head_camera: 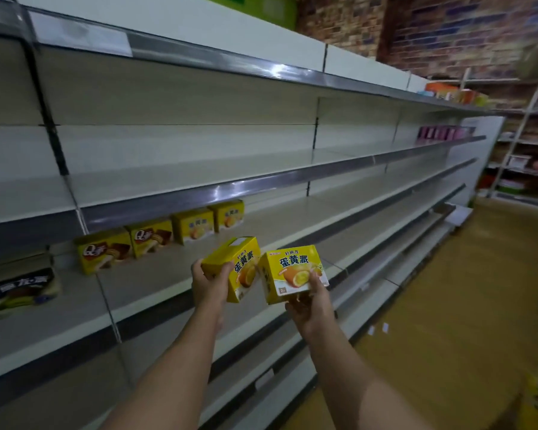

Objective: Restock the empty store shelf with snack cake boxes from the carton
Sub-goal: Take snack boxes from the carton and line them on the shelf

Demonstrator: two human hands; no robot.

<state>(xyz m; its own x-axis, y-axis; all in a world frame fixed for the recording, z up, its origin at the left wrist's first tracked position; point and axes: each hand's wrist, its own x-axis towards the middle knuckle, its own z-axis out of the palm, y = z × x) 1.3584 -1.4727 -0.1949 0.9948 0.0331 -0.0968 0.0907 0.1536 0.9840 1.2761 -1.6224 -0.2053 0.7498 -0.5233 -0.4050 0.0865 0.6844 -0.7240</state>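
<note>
Held out toward a pale, mostly bare metal store shelf (pixel 156 283): two small yellow cardboard snack cake boxes, one pinched at its near corner by the left hand (pixel 210 282), the other (pixel 292 273) cupped from below in the right hand (pixel 311 301). Best set down upright, fronts facing out, just right of the four yellow boxes (pixel 193 226) already lined up at the shelf's back. No carton in view.

Pale store shelf (pixel 174 280), four yellow snack cake boxes (pixel 159 237) rowed along its back, dark packet (pixel 17 291) left of them
</note>
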